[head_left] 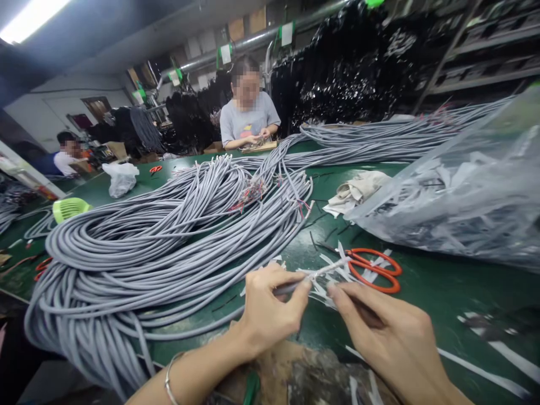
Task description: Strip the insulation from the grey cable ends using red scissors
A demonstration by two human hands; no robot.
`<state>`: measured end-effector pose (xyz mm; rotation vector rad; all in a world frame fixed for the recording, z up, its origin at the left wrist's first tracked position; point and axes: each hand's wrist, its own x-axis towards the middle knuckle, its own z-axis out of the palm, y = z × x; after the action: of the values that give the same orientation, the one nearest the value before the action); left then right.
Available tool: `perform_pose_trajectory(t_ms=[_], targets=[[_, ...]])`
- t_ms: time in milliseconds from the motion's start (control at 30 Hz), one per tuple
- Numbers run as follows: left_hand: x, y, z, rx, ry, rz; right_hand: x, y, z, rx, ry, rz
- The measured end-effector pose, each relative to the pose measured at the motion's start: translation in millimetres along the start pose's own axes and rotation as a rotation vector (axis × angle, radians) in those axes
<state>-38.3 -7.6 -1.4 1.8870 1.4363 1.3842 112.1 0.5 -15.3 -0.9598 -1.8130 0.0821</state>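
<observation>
My left hand [276, 298] pinches a grey cable [291, 287] between thumb and fingers, close to its stripped end. From that grip the pale inner part [331, 268] of the cable points up and to the right. Just right of it, my right hand [379, 323] is closed in a pinch, its fingertips beside white shreds [323, 295]. Whether a shred is between those fingertips I cannot make out. Orange-handled scissors [375, 270] lie on the green table [430, 292] beyond my right hand, among more white scraps.
A large heap of grey cables [169, 242] covers the left and middle. At right stands a clear plastic bag [464, 197] of scraps, beside a crumpled cloth [358, 188]. A co-worker [248, 112] sits across the table; another person [67, 154] is far left. A green basket [70, 209] stands left.
</observation>
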Motion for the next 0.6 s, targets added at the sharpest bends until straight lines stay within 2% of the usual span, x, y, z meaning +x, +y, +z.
perform_pose_trajectory(t_ms=[300, 467, 600], targets=[[-1.7, -0.2, 0.9, -0.001, 0.007, 0.025, -2.6, -1.2, 0.7, 0.052, -0.014, 0.066], [-1.2, -0.7, 1.2, 0.003, 0.006, 0.040, -1.0, -4.0, 0.6, 0.046, -0.012, 0.054], [-3.8, 2.1, 1.6, 0.036, -0.005, 0.104, 2.7, -4.2, 0.0, 0.064, -0.021, 0.055]])
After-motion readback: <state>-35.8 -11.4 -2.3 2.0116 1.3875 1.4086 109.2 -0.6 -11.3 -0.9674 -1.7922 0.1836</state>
